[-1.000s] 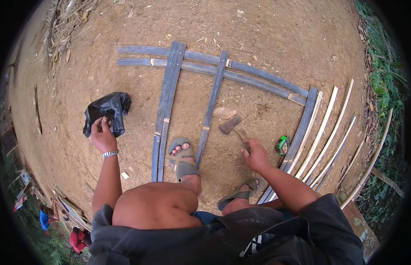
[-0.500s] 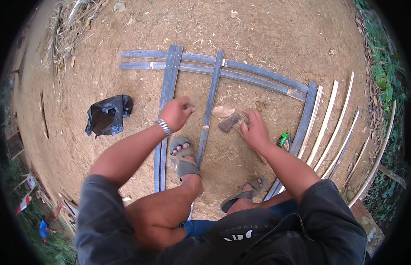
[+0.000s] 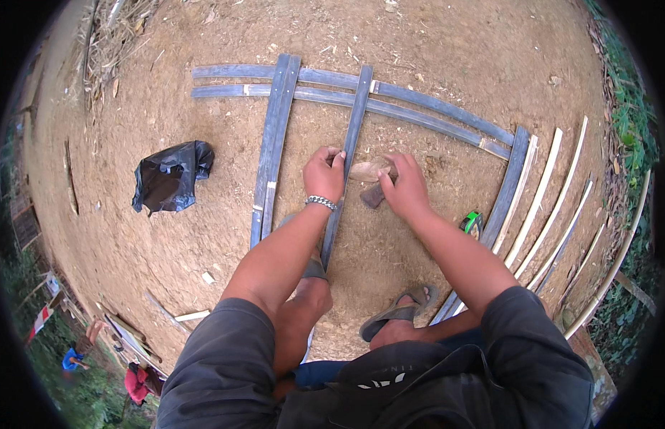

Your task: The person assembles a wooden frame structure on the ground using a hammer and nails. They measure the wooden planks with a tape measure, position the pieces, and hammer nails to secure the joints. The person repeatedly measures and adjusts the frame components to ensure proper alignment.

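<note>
Left hand (image 3: 324, 174): grip curled closed around the middle grey slat (image 3: 350, 143), fingers wrapped over its left edge about halfway along. I see a metal bracelet (image 3: 321, 203) at that wrist.

Right hand (image 3: 405, 187): fingers bent down over a small hatchet (image 3: 374, 191), its dark head poking out at the lower left of the palm. I can't tell how firmly it's gripped. A pale wood chip (image 3: 366, 170) sits between the two hands, touching the slat's right edge and the right fingertips.

The two hands are close together, only the slat and chip between them. Not much room there.

The middle slat runs from the top rails (image 3: 418, 104) down toward my left foot, whose sandal (image 3: 314, 268) shows just below the left forearm. The double slat (image 3: 274, 143) lies parallel on the left, a strip of bare dirt between them. The right side slat (image 3: 507, 182) closes the frame on the right. Inside the frame, open dirt both sides of the hands.

A green tape measure (image 3: 472, 222) lies just inside the right slat, near the right forearm. Pale split strips (image 3: 543, 193) fan out beyond the right edge. A black plastic bag (image 3: 169, 182) lies well off to the left, outside the frame. The right sandal (image 3: 400, 314) is planted below the right forearm.
</note>
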`<state>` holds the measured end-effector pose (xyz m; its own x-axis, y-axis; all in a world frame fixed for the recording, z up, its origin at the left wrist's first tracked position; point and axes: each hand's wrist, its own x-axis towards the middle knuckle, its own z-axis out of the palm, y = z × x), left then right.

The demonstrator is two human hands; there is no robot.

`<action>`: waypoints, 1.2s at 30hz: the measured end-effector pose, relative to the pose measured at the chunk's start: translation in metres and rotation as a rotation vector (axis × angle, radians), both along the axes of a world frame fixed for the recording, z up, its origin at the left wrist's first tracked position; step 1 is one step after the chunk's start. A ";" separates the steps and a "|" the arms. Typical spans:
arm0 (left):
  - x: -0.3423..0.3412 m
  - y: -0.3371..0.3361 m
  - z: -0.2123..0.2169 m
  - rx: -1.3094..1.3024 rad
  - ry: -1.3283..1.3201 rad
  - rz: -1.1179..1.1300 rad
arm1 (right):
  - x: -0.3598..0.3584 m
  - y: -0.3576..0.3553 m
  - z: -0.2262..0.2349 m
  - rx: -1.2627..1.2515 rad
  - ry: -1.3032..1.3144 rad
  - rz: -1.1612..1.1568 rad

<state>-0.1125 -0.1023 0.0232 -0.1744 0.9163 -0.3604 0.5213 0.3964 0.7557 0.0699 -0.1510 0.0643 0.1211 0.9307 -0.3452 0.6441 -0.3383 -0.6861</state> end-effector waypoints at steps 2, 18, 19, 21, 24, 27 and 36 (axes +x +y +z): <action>-0.001 -0.001 -0.002 0.007 0.014 -0.002 | 0.005 -0.028 -0.009 0.095 -0.092 0.002; -0.031 -0.036 0.016 0.084 0.125 -0.269 | 0.189 -0.112 0.055 -0.232 -0.452 0.020; -0.029 -0.036 0.013 0.054 0.090 -0.206 | 0.183 -0.123 0.058 -0.264 -0.463 0.034; -0.023 -0.028 0.009 0.007 0.040 -0.073 | 0.164 -0.142 0.052 -0.314 -0.466 0.066; -0.009 -0.015 0.006 0.069 -0.326 -0.029 | 0.161 -0.148 0.038 -0.334 -0.434 0.017; 0.002 -0.013 0.021 -0.035 -0.563 -0.169 | 0.158 -0.150 0.033 -0.222 -0.323 -0.012; 0.048 -0.059 0.052 -0.325 -0.769 -0.294 | 0.066 -0.035 0.078 -0.070 0.085 0.450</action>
